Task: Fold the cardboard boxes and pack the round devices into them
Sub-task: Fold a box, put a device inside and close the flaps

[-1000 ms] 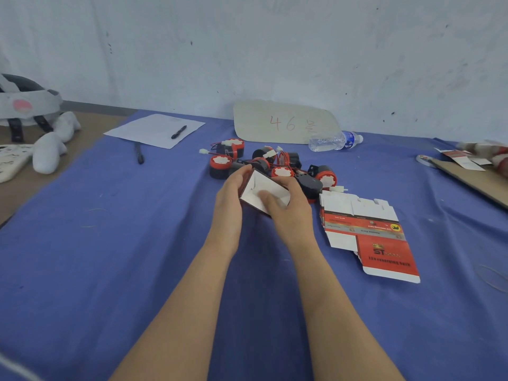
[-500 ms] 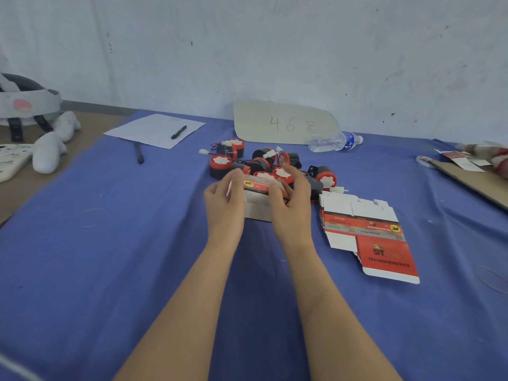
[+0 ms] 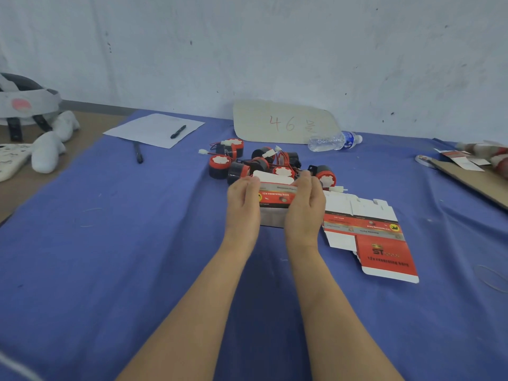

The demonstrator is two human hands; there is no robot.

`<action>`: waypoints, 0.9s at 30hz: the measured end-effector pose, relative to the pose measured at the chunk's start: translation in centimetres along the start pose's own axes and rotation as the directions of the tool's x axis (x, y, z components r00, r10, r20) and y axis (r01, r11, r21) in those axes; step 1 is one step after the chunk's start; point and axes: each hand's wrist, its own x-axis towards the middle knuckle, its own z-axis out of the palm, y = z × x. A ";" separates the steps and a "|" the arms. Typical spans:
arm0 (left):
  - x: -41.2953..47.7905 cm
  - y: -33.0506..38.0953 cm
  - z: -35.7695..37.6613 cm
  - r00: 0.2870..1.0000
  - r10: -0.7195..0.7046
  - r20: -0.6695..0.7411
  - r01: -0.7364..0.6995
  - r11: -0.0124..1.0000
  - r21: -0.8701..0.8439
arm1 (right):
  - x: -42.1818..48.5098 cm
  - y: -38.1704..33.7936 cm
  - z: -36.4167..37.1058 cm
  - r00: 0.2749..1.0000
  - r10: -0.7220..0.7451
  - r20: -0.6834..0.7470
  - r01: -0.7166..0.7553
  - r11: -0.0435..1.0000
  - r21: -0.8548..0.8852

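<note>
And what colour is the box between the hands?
The box is red with a white flap; head view.

Left hand (image 3: 243, 206) and right hand (image 3: 305, 209) press flat against opposite sides of a red box (image 3: 276, 196); round devices (image 3: 219, 165) heaped just behind.

Matt blue cloth (image 3: 123, 257), lightly creased. On the cloth: a smooth printed cardboard box (image 3: 276, 195), red-and-black plastic round devices (image 3: 218, 165), a clear plastic bottle (image 3: 327, 143), matt white paper (image 3: 149, 130).

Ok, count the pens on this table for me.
2. One black pen lies on the white sheet, far left; a second pen lies on the blue cloth just nearer than that sheet. None seems hidden.
</note>
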 end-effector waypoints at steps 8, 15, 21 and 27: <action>0.9 0.2 -1.2 0.977 -0.124 -0.176 0.063 0.945 -0.321 | -1.2 -0.3 1.1 0.986 -0.072 0.151 0.101 0.975 -0.198; 0.7 -0.4 -1.4 0.942 -0.290 0.169 0.324 0.655 -0.682 | -2.7 0.0 2.3 0.915 -0.192 0.356 0.323 0.875 -0.359; 1.6 -0.1 -2.1 0.996 -0.085 0.036 0.092 0.952 -0.291 | -0.7 -0.3 1.0 0.964 -0.253 0.079 0.264 0.893 -0.364; 1.1 0.0 -2.3 0.970 -0.136 0.203 0.178 0.962 -0.208 | 0.6 0.4 -0.6 0.985 0.115 0.131 -0.052 0.912 -0.408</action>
